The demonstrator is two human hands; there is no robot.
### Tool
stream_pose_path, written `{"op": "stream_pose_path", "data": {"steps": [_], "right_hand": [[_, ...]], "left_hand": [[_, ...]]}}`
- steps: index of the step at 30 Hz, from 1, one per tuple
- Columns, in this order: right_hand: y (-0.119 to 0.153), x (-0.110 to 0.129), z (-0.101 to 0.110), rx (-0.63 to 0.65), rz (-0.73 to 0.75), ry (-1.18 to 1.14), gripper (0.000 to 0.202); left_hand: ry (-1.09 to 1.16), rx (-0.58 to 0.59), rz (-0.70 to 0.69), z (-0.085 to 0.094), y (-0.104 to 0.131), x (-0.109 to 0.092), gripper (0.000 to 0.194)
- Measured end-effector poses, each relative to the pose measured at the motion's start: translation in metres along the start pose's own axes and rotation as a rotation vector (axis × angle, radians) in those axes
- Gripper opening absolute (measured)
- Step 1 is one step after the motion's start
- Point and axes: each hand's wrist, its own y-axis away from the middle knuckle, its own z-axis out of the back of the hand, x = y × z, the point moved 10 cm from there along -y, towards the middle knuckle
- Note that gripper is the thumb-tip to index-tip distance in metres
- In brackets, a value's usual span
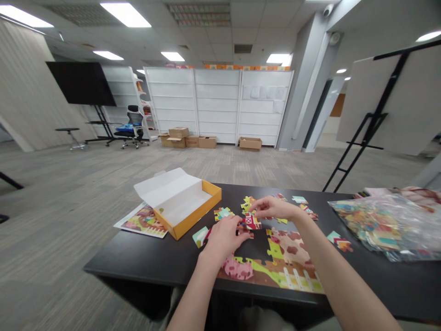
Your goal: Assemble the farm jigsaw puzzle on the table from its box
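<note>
My left hand (223, 238) is low over the table, its thumb and fingers curled around a small puzzle piece that they mostly cover. Just beyond it, my right hand (275, 208) reaches in from the right with bent fingers pinched at the edge of a puzzle piece, partly hidden. A red barn puzzle piece (253, 222) shows between the two hands. Nearer to me lies a partly joined puzzle (289, 259) with a spotted cow, a pink pig (237, 269) and a white fence; dark table shows through a gap in it.
An open yellow box (196, 212) stands at the left, over a printed picture sheet (146, 221). Loose pieces (341, 241) lie about the black table (151, 255). A clear plastic bag of pieces (386, 225) sits at the right. Beyond are cardboard boxes (179, 133) and white shelving.
</note>
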Motion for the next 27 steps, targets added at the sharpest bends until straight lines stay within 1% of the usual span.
{"op": "stream_pose_path", "data": {"steps": [3,7,9,11,13,14,16,19,22,24,27], "right_hand": [[-0.002,-0.005,-0.003,0.005,-0.033,-0.075,0.044],[-0.001,-0.008,-0.008,0.013,-0.084,-0.173,0.044],[-0.002,-0.006,-0.010,0.003,-0.091,-0.179,0.045],[-0.005,-0.007,-0.013,-0.014,-0.111,-0.171,0.048],[-0.008,-0.009,-0.017,-0.029,-0.139,-0.172,0.051],[-0.011,-0.010,-0.019,-0.035,-0.146,-0.178,0.052],[-0.016,-0.009,-0.025,-0.036,-0.144,-0.193,0.053],[-0.021,-0.006,-0.039,0.001,-0.146,-0.200,0.054],[-0.023,-0.003,-0.049,0.052,-0.150,-0.178,0.056],[-0.022,-0.001,-0.050,0.071,-0.132,-0.135,0.056],[-0.020,0.001,-0.039,0.035,-0.066,-0.026,0.051]], "left_hand": [[0.016,0.003,-0.005,0.001,0.000,-0.001,0.032],[0.131,-0.039,0.011,0.004,-0.003,0.008,0.035],[0.252,-0.060,0.011,0.003,-0.006,0.014,0.035],[0.416,-0.051,0.005,-0.002,-0.009,0.018,0.034],[0.548,-0.039,0.015,-0.007,-0.011,0.022,0.037],[0.575,-0.048,0.027,-0.007,-0.011,0.025,0.040],[0.547,-0.093,0.048,-0.003,-0.011,0.030,0.046],[0.416,-0.168,0.045,0.010,-0.009,0.031,0.047],[0.302,-0.177,0.032,0.016,-0.008,0.030,0.045],[0.258,-0.159,0.015,0.016,-0.008,0.033,0.046],[0.224,-0.141,0.001,0.015,-0.008,0.044,0.047]]}}
